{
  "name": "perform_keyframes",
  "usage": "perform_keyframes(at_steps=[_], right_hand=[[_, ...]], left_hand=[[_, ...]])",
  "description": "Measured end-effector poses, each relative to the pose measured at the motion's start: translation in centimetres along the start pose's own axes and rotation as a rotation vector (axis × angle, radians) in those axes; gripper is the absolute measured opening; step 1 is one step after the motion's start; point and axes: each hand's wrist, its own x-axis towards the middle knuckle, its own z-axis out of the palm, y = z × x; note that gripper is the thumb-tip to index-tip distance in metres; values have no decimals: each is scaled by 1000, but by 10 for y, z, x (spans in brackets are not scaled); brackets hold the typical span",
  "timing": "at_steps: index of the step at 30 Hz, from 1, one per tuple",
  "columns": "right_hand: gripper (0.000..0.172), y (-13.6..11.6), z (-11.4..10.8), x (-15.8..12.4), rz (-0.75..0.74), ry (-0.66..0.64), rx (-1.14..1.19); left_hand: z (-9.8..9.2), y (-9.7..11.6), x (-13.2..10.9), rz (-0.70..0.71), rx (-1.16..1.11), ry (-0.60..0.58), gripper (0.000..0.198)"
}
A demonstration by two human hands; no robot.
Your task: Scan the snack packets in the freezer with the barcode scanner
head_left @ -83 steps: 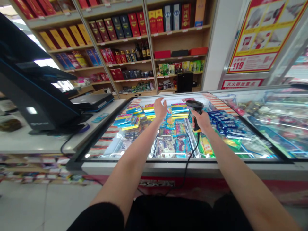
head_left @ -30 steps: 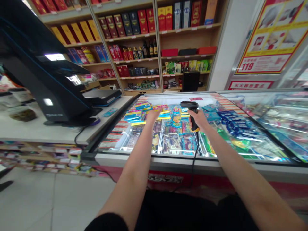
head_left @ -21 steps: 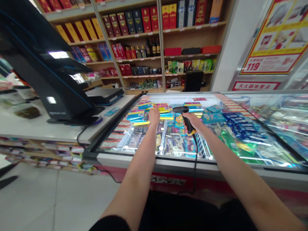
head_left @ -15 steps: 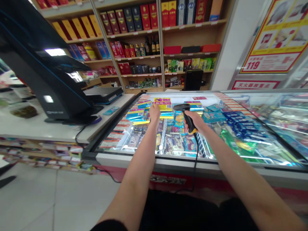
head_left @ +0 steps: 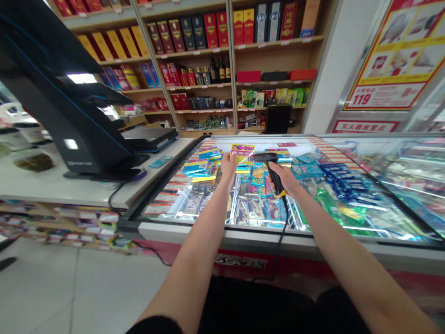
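My left hand grips the left edge of a flat yellow and pink packet, held up over the glass top of a chest freezer. In my right hand is a black and yellow barcode scanner, fingers wrapped round its handle. The scanner's head is close to the packet's right side. A cable runs down from the handle over the freezer's front. Stacks of blue and yellow packets lie on the glass left of my left hand, and another stack lies behind the scanner.
At the left a black checkout machine and a weighing scale stand on a white counter. Shelves of boxes and bottles line the back. Blue packs show at the freezer's right. A wall poster hangs at right.
The yellow and pink packet has risen off the stack in my left hand and shifted right, toward the scanner. My right hand has moved slightly right with the scanner.
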Motion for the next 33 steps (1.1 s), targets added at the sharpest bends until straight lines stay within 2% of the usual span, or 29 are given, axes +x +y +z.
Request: perform_keyframes(at_steps=[13, 24, 29, 33], right_hand=[[38, -7, 4, -6, 23, -27, -22], [38, -5, 4, -6, 35, -48, -18], [40, -10, -1, -11, 3, 7, 9], [44, -11, -17, -10, -105, 55, 42]], left_hand=[[3, -8, 0, -17, -122, -28, 21], [2, -4, -2, -48, -153, -23, 17], [3, 5, -10, -164, -338, -46, 9], [9, 11, -21, -241, -450, -153, 7]])
